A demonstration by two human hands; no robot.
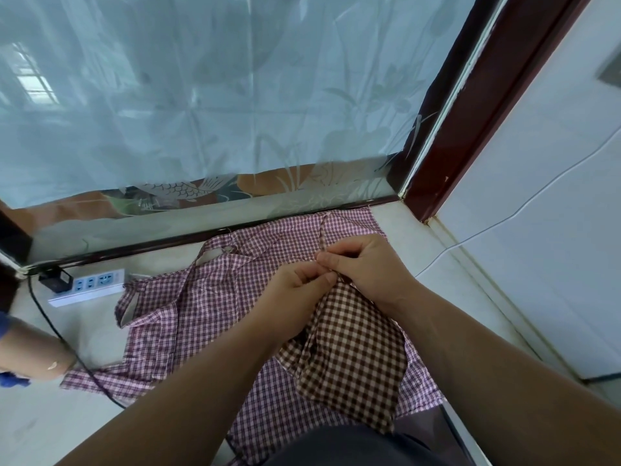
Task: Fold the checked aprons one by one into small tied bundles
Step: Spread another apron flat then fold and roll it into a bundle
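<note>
Both hands meet at one point, fingers curled. The left hand [299,287] and right hand [363,264] each pinch a thin checked strap [322,237] between thumb and fingertips, knuckles almost touching. Both forearms reach in from the near edge and converge on the grip.

From the pinch the strap runs straight away from the person, toward the base of the glass panel [201,95]. The brown checked apron [353,348] hangs directly below the grip on the person's side, bunched and narrow at the top and wider lower down.

The pink checked apron [201,314] lies spread on the pale floor [67,415], under the grip and reaching left of it and beyond it. The brown apron rests on top of it.

Well left of the grip lies a white power strip [90,284]. A black cable [57,331] runs from there across the floor.
</note>
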